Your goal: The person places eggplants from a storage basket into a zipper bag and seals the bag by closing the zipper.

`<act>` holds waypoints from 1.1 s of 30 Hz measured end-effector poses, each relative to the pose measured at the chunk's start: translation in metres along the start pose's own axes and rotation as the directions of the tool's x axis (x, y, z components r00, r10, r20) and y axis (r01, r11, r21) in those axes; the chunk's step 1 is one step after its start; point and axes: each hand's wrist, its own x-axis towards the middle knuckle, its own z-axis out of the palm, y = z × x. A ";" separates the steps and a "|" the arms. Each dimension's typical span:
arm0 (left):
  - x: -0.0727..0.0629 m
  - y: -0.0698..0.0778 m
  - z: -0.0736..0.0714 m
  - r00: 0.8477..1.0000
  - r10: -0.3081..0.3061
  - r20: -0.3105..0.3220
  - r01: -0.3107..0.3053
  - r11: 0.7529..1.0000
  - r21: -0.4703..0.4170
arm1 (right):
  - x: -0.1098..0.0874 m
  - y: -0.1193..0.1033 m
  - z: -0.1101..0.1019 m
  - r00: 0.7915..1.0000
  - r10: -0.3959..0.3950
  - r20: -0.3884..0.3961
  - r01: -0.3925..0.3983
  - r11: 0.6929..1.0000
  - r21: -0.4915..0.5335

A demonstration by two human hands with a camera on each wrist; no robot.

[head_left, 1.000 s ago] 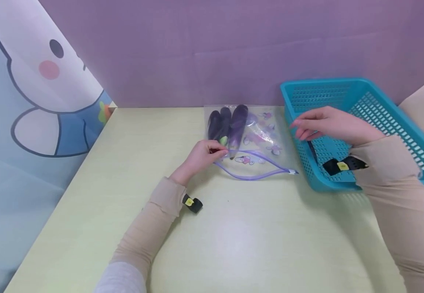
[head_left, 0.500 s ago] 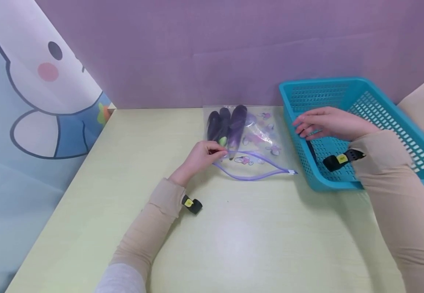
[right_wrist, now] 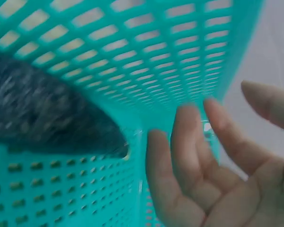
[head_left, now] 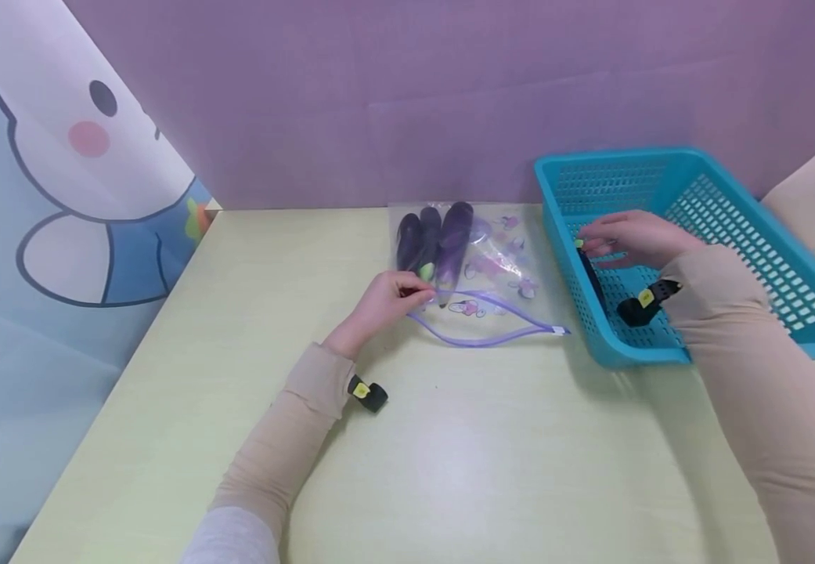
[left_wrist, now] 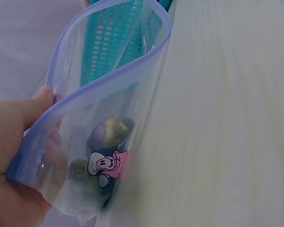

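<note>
A clear zip bag (head_left: 492, 329) with a purple-edged mouth lies at the back of the table, its mouth apart. Inside are three dark purple eggplants (head_left: 455, 239). My left hand (head_left: 393, 298) pinches the left end of the bag's rim; the left wrist view shows the thumb on the purple zip edge (left_wrist: 85, 92). My right hand (head_left: 636, 237) reaches into the turquoise basket (head_left: 614, 356), its fingers spread and loosely bent, holding nothing. Beside it, along the basket's left wall, lies a long, dark, tapered thing (right_wrist: 47, 109), apart from the fingers in the right wrist view.
The basket has slatted, perforated walls and stands right of the bag, near the purple backdrop (head_left: 351, 102). A pale table (head_left: 449, 454) spreads in front. A blue cloth printed with a cartoon figure (head_left: 62, 360) hangs at the left.
My right hand has moved down and slightly right, deeper into the basket, beside the dark thing. The left hand has kept its hold on the bag.
</note>
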 end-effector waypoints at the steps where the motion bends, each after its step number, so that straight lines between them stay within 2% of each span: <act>1: 0.000 0.000 0.000 1.000 -0.001 0.000 0.001 1.000 0.002 | 0.002 0.002 0.001 1.000 0.015 -0.009 -0.015 1.000 -0.016; 6: -0.001 -0.001 0.000 1.000 0.013 -0.009 -0.013 1.000 0.003 | 0.006 0.008 0.005 0.996 0.085 -0.033 -0.087 0.993 -0.085; 10: -0.001 -0.001 -0.001 1.000 0.022 -0.011 -0.022 1.000 0.008 | 0.009 0.010 0.007 0.987 0.160 0.001 -0.159 0.980 -0.116; 14: -0.001 -0.001 -0.001 1.000 0.023 -0.008 -0.023 0.999 0.025 | 0.011 0.014 0.009 0.976 0.210 0.063 -0.204 0.974 -0.098; 19: -0.001 -0.003 0.002 1.000 0.013 -0.001 -0.013 1.000 0.027 | 0.012 0.018 0.014 0.963 0.241 0.122 -0.231 0.969 -0.087; 28: -0.001 -0.003 0.002 1.000 0.007 0.003 -0.007 1.000 0.009 | 0.016 0.023 0.015 0.958 0.244 0.149 -0.232 0.968 -0.096; 33: -0.001 -0.002 0.002 1.000 0.009 0.004 -0.009 1.000 0.006 | 0.031 0.039 0.009 0.959 0.254 0.130 -0.245 0.966 -0.076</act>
